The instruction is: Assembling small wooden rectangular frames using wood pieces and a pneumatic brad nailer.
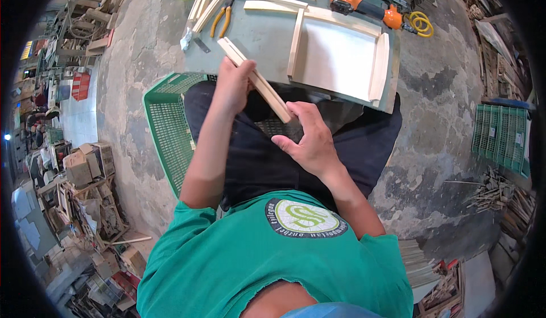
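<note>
A pair of pale wooden strips (257, 80), pressed side by side, slants over my lap from upper left to lower right. My left hand (232, 85) grips the strips near their upper half. My right hand (307, 139) holds their lower end between thumb and fingers. Beyond them, on a grey work board (261, 36), lies a partly built wooden frame around a white panel (336, 56).
Loose wood strips (211, 0) and yellow-handled pliers (220, 19) lie on the board's left part. An orange nail gun (364, 2) with a yellow coiled hose (421, 23) sits at its far edge. A green plastic basket (166, 127) stands at my left; another green crate (500, 136) at right.
</note>
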Available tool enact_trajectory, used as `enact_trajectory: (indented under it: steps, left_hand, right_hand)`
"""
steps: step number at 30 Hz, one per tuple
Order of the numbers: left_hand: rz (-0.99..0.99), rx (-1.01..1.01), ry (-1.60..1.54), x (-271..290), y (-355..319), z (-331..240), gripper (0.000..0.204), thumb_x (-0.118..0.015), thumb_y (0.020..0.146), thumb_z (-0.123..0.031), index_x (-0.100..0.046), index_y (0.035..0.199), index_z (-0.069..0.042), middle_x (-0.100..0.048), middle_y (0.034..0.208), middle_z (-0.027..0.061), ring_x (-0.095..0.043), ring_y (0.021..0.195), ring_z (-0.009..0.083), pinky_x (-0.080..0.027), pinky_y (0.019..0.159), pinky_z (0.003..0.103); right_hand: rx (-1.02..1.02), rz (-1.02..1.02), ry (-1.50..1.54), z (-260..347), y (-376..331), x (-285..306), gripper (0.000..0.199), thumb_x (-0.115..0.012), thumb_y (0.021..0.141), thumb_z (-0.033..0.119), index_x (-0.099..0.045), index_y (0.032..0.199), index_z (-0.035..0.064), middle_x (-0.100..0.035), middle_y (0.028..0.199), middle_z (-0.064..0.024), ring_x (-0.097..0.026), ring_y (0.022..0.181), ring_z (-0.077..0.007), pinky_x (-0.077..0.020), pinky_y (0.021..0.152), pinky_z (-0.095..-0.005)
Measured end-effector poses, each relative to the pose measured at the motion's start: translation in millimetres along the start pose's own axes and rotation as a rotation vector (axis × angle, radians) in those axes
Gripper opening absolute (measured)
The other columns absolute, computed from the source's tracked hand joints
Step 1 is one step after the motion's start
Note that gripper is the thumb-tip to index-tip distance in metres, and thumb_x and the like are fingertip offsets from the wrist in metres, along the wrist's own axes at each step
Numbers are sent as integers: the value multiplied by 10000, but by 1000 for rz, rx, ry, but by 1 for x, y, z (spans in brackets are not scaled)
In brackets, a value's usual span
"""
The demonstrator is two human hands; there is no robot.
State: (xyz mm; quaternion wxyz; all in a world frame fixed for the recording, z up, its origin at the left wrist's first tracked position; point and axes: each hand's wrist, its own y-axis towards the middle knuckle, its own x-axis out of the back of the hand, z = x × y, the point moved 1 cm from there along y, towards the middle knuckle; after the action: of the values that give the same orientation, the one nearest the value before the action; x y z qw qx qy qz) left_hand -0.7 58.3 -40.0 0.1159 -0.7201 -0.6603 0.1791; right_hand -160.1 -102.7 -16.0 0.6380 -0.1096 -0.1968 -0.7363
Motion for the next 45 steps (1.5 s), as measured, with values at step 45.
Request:
enact_trajectory:
  steps: [45]
  left_hand:
    - [32,-294,645,-33,-36,76,220,-656,960,-109,-691,1144,7,-675,807,16,-575,681,64,-495,646,234]
  right_hand:
    - [-640,-905,804,-128,-19,52,150,-684,936,39,-561,1013,2,-659,970,-105,-683,831,-183,-593,774,-308]
